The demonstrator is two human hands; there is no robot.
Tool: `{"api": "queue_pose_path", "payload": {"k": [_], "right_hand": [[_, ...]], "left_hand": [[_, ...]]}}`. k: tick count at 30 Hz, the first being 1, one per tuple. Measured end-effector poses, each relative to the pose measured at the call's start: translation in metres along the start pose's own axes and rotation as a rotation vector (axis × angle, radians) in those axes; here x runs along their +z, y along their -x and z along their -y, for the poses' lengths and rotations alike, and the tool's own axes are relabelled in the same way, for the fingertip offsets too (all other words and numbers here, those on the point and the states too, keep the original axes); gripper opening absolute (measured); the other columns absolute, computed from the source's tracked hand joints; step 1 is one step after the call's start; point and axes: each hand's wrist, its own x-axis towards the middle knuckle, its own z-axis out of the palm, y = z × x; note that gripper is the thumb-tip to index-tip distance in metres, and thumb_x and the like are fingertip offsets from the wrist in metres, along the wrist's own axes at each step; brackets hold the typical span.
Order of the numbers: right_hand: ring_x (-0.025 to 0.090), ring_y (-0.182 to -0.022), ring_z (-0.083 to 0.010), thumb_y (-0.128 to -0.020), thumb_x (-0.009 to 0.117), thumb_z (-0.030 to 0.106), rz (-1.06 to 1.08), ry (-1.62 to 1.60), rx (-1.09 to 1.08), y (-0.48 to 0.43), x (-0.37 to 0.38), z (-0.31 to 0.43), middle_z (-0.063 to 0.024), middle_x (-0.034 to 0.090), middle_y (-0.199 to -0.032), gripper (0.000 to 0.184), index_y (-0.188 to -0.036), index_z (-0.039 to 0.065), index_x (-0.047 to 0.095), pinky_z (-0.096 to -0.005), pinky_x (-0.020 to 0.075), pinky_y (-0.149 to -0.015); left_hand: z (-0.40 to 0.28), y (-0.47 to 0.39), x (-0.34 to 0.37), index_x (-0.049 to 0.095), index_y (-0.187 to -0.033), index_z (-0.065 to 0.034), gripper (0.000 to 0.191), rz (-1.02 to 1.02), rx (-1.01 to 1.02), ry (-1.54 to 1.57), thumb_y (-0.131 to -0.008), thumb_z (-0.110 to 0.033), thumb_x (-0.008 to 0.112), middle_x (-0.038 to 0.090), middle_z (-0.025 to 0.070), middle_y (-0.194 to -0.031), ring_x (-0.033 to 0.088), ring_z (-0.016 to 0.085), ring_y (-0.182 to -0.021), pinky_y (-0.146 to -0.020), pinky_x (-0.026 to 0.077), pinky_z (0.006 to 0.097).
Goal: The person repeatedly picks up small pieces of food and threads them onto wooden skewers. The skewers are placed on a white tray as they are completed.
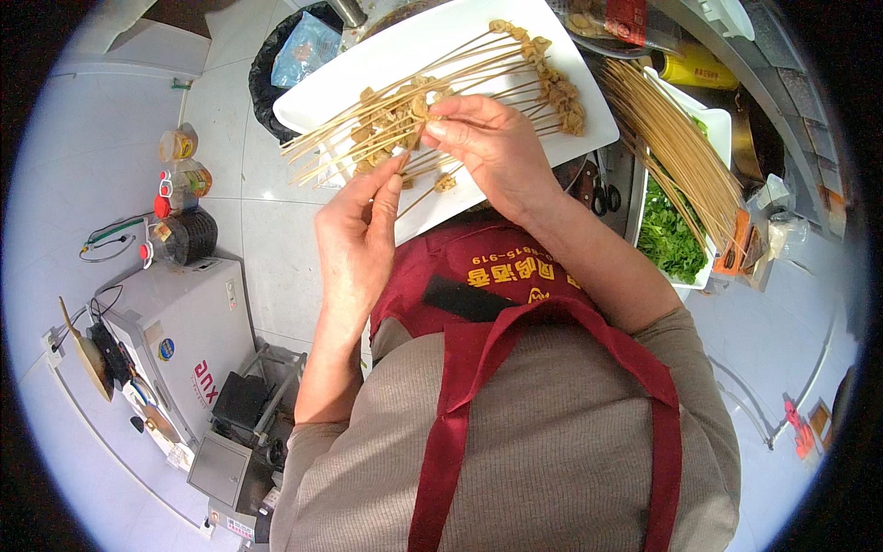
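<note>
My left hand pinches a thin wooden skewer between thumb and fingertips. At the skewer's upper end, my right hand holds a small brown food piece between thumb and forefinger. Both hands are above a white rectangular tray. On it, a row of skewers carries brown food pieces at the tray's right end. Loose brown pieces lie at the left, partly covered by the bare skewer ends. A small piece on another skewer lies between my hands.
On the right, a bundle of bare skewers lies across a white container of green leaves. Black-handled scissors are beside the tray. A black-lined bin stands left of the tray. A white appliance stands farther left.
</note>
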Motion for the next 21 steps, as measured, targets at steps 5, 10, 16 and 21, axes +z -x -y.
{"api": "queue_pose_path", "payload": {"k": [5,10,16,21], "right_hand": [[0.068,-0.099,-0.0223,-0.095,0.066,0.002,-0.018,-0.087,0.025,0.002,0.000,0.000,-0.0135,0.069,-0.108,0.017,-0.111,-0.002,0.064,-0.0315,0.0540,-0.094],[0.069,-0.095,-0.0202,-0.094,0.068,0.003,-0.086,0.176,-0.080,-0.001,-0.028,0.005,-0.0114,0.070,-0.103,0.016,-0.109,-0.001,0.064,-0.0298,0.0553,-0.090],[0.070,-0.091,-0.0161,-0.093,0.071,0.007,-0.305,0.560,-0.216,0.011,-0.097,0.039,-0.0072,0.071,-0.099,0.015,-0.106,0.000,0.066,-0.0261,0.0544,-0.086],[0.070,-0.086,-0.0152,-0.089,0.074,0.015,-0.469,1.123,-0.200,0.034,-0.133,0.057,-0.0052,0.073,-0.093,0.017,-0.100,0.003,0.070,-0.0274,0.0530,-0.081]], "left_hand": [[-0.001,-0.001,0.001,0.071,-0.121,-0.0009,0.024,0.014,-0.017,0.013,-0.100,-0.009,0.063,0.072,0.0124,-0.095,0.064,0.013,-0.081,-0.075,0.052,0.0269],[0.003,-0.005,-0.001,0.071,-0.120,-0.0023,0.024,0.098,-0.039,-0.066,-0.098,-0.009,0.066,0.071,0.0106,-0.094,0.062,0.013,-0.077,-0.072,0.052,0.0266],[0.018,-0.015,0.003,0.074,-0.117,-0.0054,0.023,0.145,0.048,-0.212,-0.094,-0.007,0.069,0.067,0.0049,-0.086,0.059,0.016,-0.073,-0.065,0.049,0.0286],[0.023,-0.027,0.030,0.077,-0.104,-0.0072,0.018,0.162,0.185,-0.345,-0.087,-0.005,0.072,0.068,0.0137,-0.087,0.066,0.033,-0.079,-0.070,0.052,0.0385]]}}
